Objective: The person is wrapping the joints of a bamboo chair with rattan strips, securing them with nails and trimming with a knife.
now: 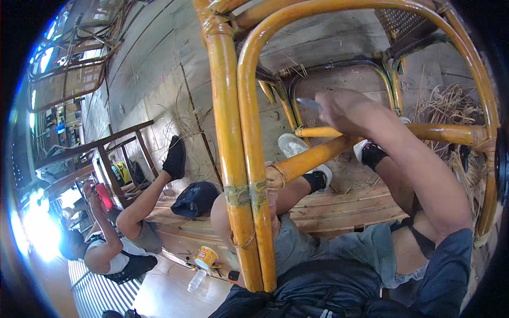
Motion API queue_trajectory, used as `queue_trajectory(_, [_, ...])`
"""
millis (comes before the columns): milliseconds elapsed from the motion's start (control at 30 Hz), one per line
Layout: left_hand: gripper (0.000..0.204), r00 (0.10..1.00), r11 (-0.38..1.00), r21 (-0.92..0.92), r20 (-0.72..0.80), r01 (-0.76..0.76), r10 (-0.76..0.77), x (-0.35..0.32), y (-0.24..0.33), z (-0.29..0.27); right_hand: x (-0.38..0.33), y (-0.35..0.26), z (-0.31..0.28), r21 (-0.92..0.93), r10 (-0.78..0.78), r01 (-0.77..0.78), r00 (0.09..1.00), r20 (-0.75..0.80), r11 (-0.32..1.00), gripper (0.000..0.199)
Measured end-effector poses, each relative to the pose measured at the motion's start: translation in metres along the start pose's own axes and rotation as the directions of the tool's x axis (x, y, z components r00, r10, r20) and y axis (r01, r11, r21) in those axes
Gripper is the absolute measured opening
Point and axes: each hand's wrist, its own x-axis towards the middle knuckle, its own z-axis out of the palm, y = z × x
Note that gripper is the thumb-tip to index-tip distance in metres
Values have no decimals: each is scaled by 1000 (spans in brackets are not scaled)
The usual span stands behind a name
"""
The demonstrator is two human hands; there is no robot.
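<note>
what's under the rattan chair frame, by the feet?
Under the rattan chair frame: white sneakers on a wooden pallet; loose straw lies to the right. The poles hide part of the floor.

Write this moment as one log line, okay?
right hand: holds small blade | left hand: behind rattan chair frame | another person: seated left

Yellow labelled cup [205, 257] and clear plastic bottle [195, 280] on the floor.

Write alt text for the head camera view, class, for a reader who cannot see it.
A seated person's right hand holds a small blade against a rung of a yellow rattan chair frame propped over their lap, while the left hand sits mostly hidden behind its poles. To the left, another person sits on the wooden floor near a plastic bottle.
</note>
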Motion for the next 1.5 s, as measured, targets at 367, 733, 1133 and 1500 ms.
queue_trajectory(367, [25, 998, 996, -66, 6, -55, 56, 0, 17, -19, -51, -73, -63, -104, -162, 181, 973, 167, 978, 22])
queue_trajectory(733, [27, 997, 985, -164, 46, -50, 58, 1, 20, -21, -44, -77, -64, -164, -202, 241, 953, 224, 957, 23])
queue_trajectory(1133, [29, 993, 972, -236, 113, -9, 37, 4, 24, -15, -39, -64, -49, -52, -368, 375, 923, 110, 926, 24])
queue_trajectory(1500, [45, 965, 961, 156, -99, -228, 245, 2, 31, 19, -44, -57, -15, 430, -177, 182, 983, -53, 884, 38])
